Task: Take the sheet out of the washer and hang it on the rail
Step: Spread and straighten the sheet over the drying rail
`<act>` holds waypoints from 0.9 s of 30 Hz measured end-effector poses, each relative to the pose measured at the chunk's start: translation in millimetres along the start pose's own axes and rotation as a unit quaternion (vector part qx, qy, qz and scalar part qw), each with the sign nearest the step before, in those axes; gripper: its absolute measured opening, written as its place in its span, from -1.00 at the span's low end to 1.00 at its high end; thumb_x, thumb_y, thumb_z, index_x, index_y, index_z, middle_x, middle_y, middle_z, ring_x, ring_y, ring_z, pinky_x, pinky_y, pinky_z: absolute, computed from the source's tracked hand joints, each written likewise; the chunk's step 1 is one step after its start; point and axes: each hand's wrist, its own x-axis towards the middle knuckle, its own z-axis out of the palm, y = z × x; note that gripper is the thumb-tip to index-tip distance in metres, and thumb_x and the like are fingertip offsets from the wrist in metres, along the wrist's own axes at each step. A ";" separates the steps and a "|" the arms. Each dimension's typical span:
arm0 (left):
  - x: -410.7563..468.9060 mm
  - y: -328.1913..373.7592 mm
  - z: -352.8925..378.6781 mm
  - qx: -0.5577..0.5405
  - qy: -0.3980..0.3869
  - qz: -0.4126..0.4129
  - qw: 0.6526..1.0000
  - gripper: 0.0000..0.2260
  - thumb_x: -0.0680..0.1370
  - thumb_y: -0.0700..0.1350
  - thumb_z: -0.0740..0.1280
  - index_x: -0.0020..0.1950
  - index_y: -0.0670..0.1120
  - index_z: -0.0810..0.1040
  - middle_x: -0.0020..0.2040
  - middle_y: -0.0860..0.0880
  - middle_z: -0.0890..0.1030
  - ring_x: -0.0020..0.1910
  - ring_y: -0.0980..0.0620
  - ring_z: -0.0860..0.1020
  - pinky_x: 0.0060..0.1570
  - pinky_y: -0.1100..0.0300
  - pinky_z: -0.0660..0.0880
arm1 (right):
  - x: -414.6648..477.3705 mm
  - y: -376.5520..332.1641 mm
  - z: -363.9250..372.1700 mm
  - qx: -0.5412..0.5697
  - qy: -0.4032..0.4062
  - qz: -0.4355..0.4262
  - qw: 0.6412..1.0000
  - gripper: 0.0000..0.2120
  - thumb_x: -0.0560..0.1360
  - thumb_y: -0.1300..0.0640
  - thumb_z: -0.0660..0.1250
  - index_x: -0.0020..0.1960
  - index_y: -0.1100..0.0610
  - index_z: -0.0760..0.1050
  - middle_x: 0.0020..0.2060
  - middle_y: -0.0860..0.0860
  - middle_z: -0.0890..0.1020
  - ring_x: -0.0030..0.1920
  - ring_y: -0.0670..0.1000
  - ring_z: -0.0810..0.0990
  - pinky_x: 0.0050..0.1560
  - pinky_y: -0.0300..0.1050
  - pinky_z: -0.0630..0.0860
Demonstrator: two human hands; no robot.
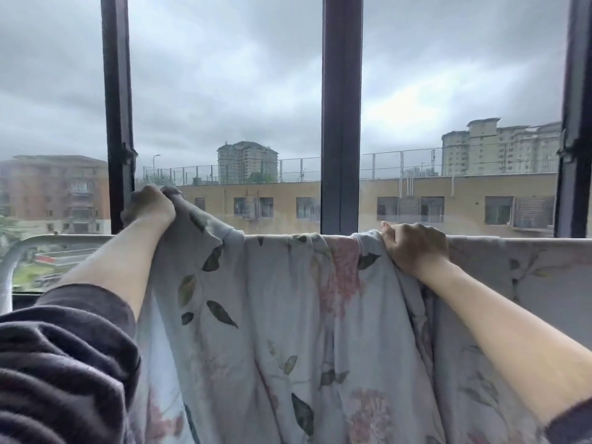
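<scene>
Floral sheet [272, 299] partly hung on the rail [64, 237]

The sheet is pale grey-blue with dark leaves and pink blooms. It lies over the rail from the middle to the right edge and falls in loose folds. Its left corner is raised above the rail in the left hand [150, 205], and the right hand [415, 246] grips a bunch at the top. The bare grey rail curves down at far left.

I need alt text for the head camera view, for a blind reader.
Two bare hands grip the top edge of a pale floral sheet draped over a metal rail at a window: left hand raised above the rail, right hand at it. Outside, buildings under grey cloud.
</scene>
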 end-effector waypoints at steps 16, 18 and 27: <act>-54.6 -27.1 1.8 -0.112 -0.066 0.413 0.901 -0.64 0.59 0.14 0.07 -0.22 -0.08 0.41 -0.33 -0.11 0.51 -0.29 -0.09 0.51 -0.28 0.12 0.31 | -15.1 -7.2 0.9 0.010 0.085 -0.005 0.996 -0.47 0.62 -0.06 -0.01 -0.16 0.21 0.62 -0.20 0.25 0.67 -0.15 0.26 0.62 -0.13 -0.03 0.42; -76.8 -32.1 3.5 -0.088 -0.071 0.501 0.858 -0.53 0.52 0.34 0.01 -0.12 -0.03 0.42 -0.33 0.05 0.48 -0.37 0.01 0.48 -0.35 0.17 0.35 | -17.3 -7.7 -3.5 0.019 0.065 -0.023 0.997 -0.45 0.59 -0.13 -0.08 -0.07 0.13 0.62 -0.15 0.22 0.68 -0.11 0.25 0.62 -0.11 -0.02 0.42; -103.2 -11.4 13.8 -0.116 0.060 0.546 0.828 -0.86 0.56 -0.13 0.32 -0.15 -0.15 0.50 -0.26 -0.08 0.62 -0.32 -0.14 0.61 -0.35 0.09 0.50 | -24.8 18.7 -20.0 0.201 0.029 -0.081 0.976 -0.81 0.55 -0.01 0.25 -0.04 0.03 0.61 -0.05 -0.07 0.69 -0.01 0.11 0.63 -0.02 0.01 0.53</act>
